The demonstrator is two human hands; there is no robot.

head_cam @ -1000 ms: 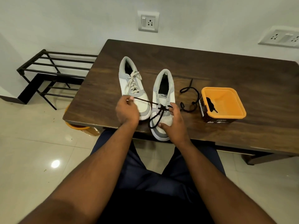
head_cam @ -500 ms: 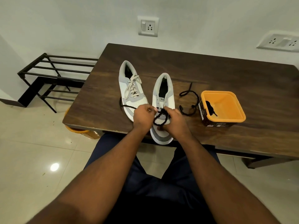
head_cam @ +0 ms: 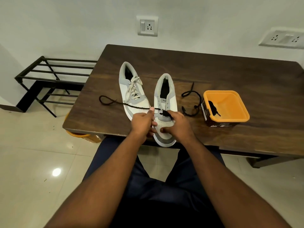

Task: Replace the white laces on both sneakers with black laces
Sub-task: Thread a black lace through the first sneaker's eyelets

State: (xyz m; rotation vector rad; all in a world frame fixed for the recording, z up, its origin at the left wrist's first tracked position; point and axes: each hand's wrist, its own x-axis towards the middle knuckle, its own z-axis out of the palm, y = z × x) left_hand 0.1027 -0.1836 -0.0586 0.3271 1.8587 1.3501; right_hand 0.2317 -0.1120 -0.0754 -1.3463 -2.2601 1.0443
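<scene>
I'm lacing the centre-frame sneaker [head_cam: 166,102] on the tabletop [head_cam: 213,71]: left hand [head_cam: 142,123] fingers pinch the black lace [head_cam: 131,106], right hand [head_cam: 178,124] steadies the toe, fingers curled; next, I judge, the following eyelet.

Tabletop [head_cam: 213,71]: dark wood grain, matt. Tub [head_cam: 226,106]: smooth orange plastic. Floor [head_cam: 32,153]: glossy tile. Rack [head_cam: 54,74]: black metal.
</scene>
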